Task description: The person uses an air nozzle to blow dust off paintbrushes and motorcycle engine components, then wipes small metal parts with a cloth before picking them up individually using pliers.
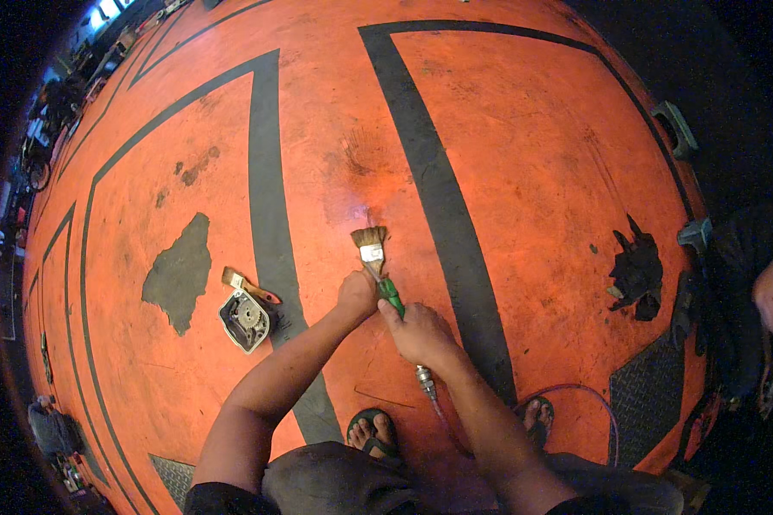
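Observation:
My left hand [358,293] is closed around the handle of a flat paintbrush [371,251], whose brown bristles point away from me over the orange floor. Close beside it, my right hand [421,333] grips a green air blow gun [391,296]. A metal hose coupling [425,378] comes out below that hand, with a thin hose running on from it. The two hands almost touch, and the gun's front end lies by the brush handle. Left of my hands, a metal cover with a gear inside [246,321] rests on the floor. A second paintbrush [251,285] lies against its far edge.
Black painted lines [270,172] cross the orange floor [326,129]. A jagged dark patch [180,270] is at left, and a ragged black shape [636,270] at right. Patterned metal plate [648,399] lies at lower right. Another person's arm [771,296] shows at the right edge.

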Tool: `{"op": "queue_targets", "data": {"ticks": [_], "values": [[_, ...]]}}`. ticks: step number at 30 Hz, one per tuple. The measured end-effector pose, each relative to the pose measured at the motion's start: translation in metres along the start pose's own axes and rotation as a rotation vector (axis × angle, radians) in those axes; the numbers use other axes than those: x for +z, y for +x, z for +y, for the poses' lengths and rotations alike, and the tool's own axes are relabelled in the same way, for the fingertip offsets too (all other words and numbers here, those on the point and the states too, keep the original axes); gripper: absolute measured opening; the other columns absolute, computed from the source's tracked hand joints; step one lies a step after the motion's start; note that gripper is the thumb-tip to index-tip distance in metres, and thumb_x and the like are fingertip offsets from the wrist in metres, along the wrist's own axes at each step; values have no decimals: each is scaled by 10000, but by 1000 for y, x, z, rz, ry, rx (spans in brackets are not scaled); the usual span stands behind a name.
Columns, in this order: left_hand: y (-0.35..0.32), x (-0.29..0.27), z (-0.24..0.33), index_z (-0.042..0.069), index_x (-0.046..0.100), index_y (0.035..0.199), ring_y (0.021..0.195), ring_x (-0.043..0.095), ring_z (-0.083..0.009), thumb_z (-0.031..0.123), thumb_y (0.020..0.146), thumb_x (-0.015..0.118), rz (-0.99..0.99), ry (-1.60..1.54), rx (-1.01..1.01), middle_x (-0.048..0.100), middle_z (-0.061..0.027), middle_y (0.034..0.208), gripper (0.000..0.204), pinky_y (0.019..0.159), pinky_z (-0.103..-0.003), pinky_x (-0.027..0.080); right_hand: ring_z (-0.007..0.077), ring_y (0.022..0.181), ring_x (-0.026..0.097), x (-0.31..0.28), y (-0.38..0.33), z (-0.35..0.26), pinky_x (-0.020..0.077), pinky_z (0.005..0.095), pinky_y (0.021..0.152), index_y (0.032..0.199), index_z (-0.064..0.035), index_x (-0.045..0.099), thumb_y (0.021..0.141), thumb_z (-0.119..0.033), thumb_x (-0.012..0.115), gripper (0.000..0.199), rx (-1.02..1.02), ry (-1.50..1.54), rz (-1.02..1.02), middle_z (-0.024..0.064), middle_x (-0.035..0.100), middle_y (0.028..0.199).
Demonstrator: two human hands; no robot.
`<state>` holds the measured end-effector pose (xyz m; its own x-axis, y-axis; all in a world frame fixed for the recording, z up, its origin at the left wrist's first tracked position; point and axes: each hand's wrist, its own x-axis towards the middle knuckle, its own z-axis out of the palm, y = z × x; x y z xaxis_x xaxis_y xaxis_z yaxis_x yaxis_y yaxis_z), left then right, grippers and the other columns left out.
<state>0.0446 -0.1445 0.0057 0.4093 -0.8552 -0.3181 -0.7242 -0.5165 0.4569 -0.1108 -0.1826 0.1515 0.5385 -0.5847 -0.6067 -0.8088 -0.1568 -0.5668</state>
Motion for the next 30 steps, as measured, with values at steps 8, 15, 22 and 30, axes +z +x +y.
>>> {"op": "queue_targets", "data": {"ticks": [8,15,22,30], "values": [[-1,-3,-1,-37,668,835,791,690,-421,429,930,593,-27,79,-17,673,-290,833,481,687,-490,553,466,912,654,10,6,2,496,530,833,844,78,689,978,-551,377,715,43,-50,163,319,663,868],[-2,-13,14,-36,686,775,693,691,-404,452,929,603,-28,8,-128,666,-262,715,518,646,-464,561,420,807,680,11,13,30,513,496,732,815,40,669,981,-586,367,714,6,-7,183,281,666,781],[4,-2,-5,-49,683,783,702,690,-406,452,928,605,1,26,-73,664,-273,725,528,642,-483,550,165,497,572,11,21,57,465,353,518,738,-47,575,985,-615,385,648,7,537,-6,40,551,553],[4,-7,3,-48,686,776,698,690,-416,443,918,625,-17,21,-121,666,-277,741,514,646,-475,559,113,491,541,11,30,74,447,272,478,787,-73,575,972,-605,439,579,39,1080,-126,3,527,628]]}}
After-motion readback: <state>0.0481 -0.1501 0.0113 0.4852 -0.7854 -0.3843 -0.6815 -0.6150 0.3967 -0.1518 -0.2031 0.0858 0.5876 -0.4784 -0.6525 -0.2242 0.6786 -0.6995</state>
